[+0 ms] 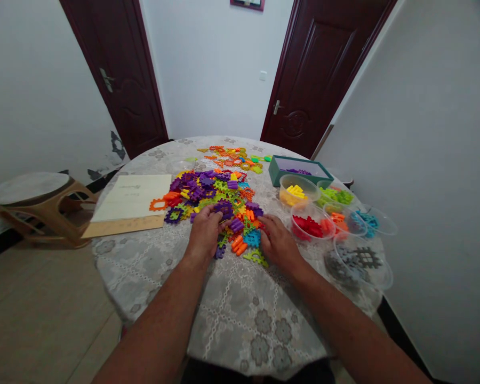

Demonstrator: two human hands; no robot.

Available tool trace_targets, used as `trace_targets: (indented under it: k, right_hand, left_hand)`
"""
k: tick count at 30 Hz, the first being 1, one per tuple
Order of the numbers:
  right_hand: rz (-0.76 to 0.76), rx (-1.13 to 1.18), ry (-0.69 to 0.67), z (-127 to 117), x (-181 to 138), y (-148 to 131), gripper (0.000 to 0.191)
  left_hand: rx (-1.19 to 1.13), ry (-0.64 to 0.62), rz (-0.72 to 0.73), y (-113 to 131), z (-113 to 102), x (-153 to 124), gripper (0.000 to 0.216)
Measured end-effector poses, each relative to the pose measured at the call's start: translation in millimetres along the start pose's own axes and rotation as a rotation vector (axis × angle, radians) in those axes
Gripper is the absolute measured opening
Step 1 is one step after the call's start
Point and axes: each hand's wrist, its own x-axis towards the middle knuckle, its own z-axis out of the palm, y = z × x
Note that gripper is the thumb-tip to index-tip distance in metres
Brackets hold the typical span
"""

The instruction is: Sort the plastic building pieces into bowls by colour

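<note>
Head view: purple piece (224, 209) sits over the near part of the mixed pile (220, 186), apparently pinched in the left hand (204, 234). Risk, I judge: a slack pinch could lose it among similar purple parts. Left wrist angles inward. Right hand (279, 241) reaches the pile's right edge, fingers bent; I cannot tell whether they grasp anything. Clear tubs (312, 188) stand further right.

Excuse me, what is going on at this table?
A person's left hand holds a purple piece at the near side of a mixed pile. The right hand is at the pile's right edge; its grip is unclear. On the right, tubs hold pieces grouped mostly by colour, and a green box holds purple ones.
</note>
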Motion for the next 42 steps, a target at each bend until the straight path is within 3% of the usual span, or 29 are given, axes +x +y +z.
trace_targets:
  k: [4, 9, 15, 19, 25, 31, 38, 42]
  right_hand:
    - [0.091, -0.125, -0.138, -2.3, 25.7, -3.7, 0.056]
    - [0.229, -0.246, -0.235, 0.6, 55.6, -4.8, 0.041]
    - [0.237, -0.379, -0.148, 12.7, 49.5, -1.1, 0.029]
    - [0.175, -0.387, -0.048, 6.2, 42.9, 4.0, 0.028]
    - [0.105, -0.025, 0.175, -8.8, 39.4, -7.1, 0.030]
    - [0.176, 0.512, 0.034, 16.5, 31.2, -42.4, 0.036]
    - [0.221, 0.649, 0.028, 32.0, 38.2, -40.2, 0.038]
    - [0.123, 0.548, 0.123, 27.6, 45.9, -25.5, 0.037]
  left_hand:
    - [-0.073, 0.028, -0.004, 2.7, -2.7, 2.4, 0.024]
    - [-0.118, 0.036, -0.048, 0.6, -4.2, 4.6, 0.027]
    - [-0.134, 0.037, -0.054, -1.9, -3.2, 5.1, 0.027]
    - [-0.122, 0.039, -0.056, -1.9, -2.6, 4.6, 0.027]
    - [-0.085, 0.011, -0.097, -2.9, -1.1, 3.0, 0.027]
    - [-0.054, -0.081, -0.114, -1.6, 0.1, -0.2, 0.032]
    - [-0.014, -0.149, -0.156, 0.1, 1.5, -6.0, 0.028]
    - [-0.035, -0.156, -0.147, -0.4, 5.3, -7.9, 0.040]
